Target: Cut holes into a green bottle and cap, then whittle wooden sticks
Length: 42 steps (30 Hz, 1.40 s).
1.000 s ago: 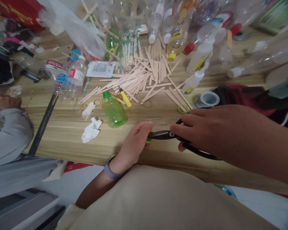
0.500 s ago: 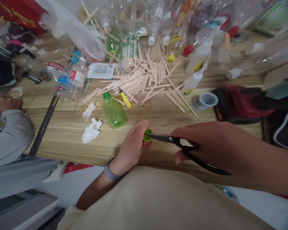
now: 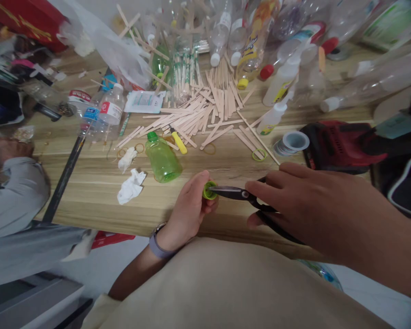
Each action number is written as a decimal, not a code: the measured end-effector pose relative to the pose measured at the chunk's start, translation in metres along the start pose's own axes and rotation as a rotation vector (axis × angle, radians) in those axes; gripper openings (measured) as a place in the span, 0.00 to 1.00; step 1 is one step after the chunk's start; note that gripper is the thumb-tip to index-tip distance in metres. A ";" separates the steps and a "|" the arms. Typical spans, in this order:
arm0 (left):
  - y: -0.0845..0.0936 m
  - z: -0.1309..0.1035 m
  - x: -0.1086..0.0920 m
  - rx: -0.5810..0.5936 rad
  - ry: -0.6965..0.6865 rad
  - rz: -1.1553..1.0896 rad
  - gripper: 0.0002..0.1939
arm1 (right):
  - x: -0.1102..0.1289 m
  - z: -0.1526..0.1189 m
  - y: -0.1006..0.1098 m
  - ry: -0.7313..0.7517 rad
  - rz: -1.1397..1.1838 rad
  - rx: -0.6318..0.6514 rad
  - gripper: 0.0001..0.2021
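Left hand (image 3: pixel 188 212) is holding the green cap (image 3: pixel 210 197) near the bench's (image 3: pixel 102 192) front edge, fingers pinching it, hollow side facing the scissors (image 3: pixel 230 192). Right hand (image 3: pixel 304 196) is gripping the scissors, fingers wrapped on the handles, tips meeting the cap's hollow. Green bottle (image 3: pixel 162 157) is resting farther from that edge, beside a yellow tool (image 3: pixel 180 142).

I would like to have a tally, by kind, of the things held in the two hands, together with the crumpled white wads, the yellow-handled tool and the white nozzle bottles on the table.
Black scissors: 1
Green cap: 1
Crumpled white wads: 2
Yellow-handled tool: 1
White nozzle bottles: 2
Total: 7
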<state>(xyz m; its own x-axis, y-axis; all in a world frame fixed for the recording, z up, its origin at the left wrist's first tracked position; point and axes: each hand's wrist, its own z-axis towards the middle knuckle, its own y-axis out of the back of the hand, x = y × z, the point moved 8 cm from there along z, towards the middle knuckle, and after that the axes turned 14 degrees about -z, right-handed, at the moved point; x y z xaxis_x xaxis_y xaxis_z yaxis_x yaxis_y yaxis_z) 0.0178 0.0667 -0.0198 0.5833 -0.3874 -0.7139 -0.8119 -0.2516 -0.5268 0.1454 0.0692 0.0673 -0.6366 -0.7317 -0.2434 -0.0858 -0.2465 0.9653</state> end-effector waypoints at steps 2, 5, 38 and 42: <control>0.000 0.000 0.001 0.005 0.013 0.007 0.19 | 0.005 -0.001 0.009 0.028 -0.119 -0.060 0.04; 0.001 0.002 0.002 0.000 0.031 0.018 0.19 | 0.008 -0.002 0.022 0.047 -0.210 -0.160 0.12; -0.037 -0.029 -0.040 0.485 -0.511 0.355 0.06 | 0.062 -0.002 -0.080 0.205 2.102 0.547 0.32; -0.032 -0.027 -0.039 0.426 -0.477 0.286 0.07 | 0.054 0.004 -0.081 0.062 1.951 0.441 0.28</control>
<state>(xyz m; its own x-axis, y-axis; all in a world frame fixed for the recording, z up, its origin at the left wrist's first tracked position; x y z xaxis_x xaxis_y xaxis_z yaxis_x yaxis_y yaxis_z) 0.0207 0.0659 0.0377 0.3746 0.0700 -0.9246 -0.9117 0.2092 -0.3535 0.1150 0.0515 -0.0234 -0.0671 0.2101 0.9754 0.4074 0.8981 -0.1655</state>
